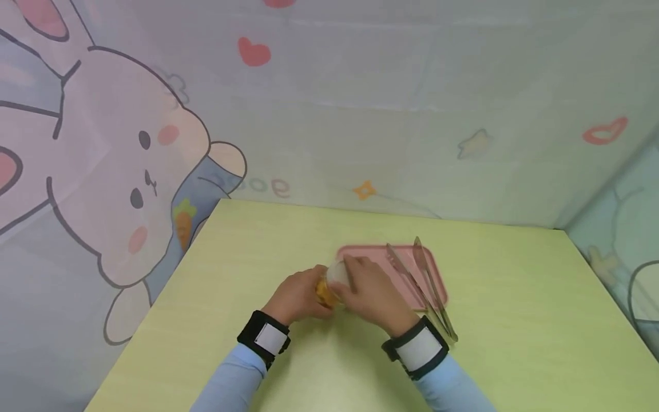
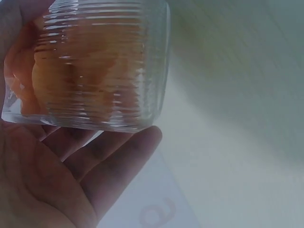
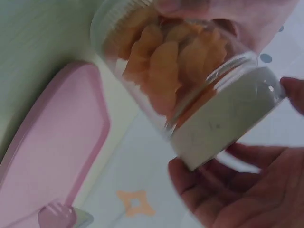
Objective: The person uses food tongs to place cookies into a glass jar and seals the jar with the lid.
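Observation:
A clear ribbed jar (image 2: 95, 66) with lumpy orange pieces (image 3: 164, 66) inside is held tilted above the table. My left hand (image 1: 298, 294) grips the jar's body, its fingers wrapped around the side in the head view. On the jar's mouth sits a white lid (image 3: 228, 118). My right hand (image 1: 378, 294) grips that lid by its edge, fingers on one side and thumb on the other. In the head view the right hand hides part of the lid and overlaps the pink tray (image 1: 370, 248) behind.
Metal tongs (image 1: 429, 280) lie across the right part of the tray, their joined end reaching onto the yellow-green table (image 1: 515, 315) toward me. A printed cloth (image 1: 360, 114) with a rabbit and hearts hangs behind the table.

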### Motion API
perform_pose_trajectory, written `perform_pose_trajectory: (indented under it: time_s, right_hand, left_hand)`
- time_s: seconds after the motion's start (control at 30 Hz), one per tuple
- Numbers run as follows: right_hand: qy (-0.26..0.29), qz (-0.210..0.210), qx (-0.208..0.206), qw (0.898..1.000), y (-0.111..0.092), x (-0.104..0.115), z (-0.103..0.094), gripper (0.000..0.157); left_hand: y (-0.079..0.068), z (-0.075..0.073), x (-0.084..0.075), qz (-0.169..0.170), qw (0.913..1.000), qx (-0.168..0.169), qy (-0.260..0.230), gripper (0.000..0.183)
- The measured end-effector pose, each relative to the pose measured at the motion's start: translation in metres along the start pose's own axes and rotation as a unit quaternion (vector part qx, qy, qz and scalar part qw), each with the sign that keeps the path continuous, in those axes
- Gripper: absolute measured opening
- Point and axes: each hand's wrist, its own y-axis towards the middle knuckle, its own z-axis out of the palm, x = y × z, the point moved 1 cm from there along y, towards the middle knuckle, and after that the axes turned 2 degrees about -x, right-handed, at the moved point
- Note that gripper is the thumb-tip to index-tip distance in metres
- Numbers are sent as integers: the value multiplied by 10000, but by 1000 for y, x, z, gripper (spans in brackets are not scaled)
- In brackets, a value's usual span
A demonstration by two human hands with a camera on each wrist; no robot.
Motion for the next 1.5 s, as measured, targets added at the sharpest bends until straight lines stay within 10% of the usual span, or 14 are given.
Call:
perform_pose_trajectory:
  time_s: [0.2, 0.4, 0.97, 1.5]
  right_hand:
    - [199, -872, -268, 9956, -4, -11, -15, 88]
    - [48, -801, -50, 9968, -3, -9, -14, 67]
    - [-96, 903, -263, 9955, 4, -2, 9, 58]
    - [-6, -816, -467, 9956, 1, -20, -18, 67]
  left_hand:
    - [1, -2, 2, -193, 9998, 29, -26, 69]
    - [2, -3, 1, -153, 9999, 48, -27, 67]
    - [5, -5, 0, -308, 9995, 50, 41, 65]
    - [8, -6, -8, -167, 9992, 203, 300, 63]
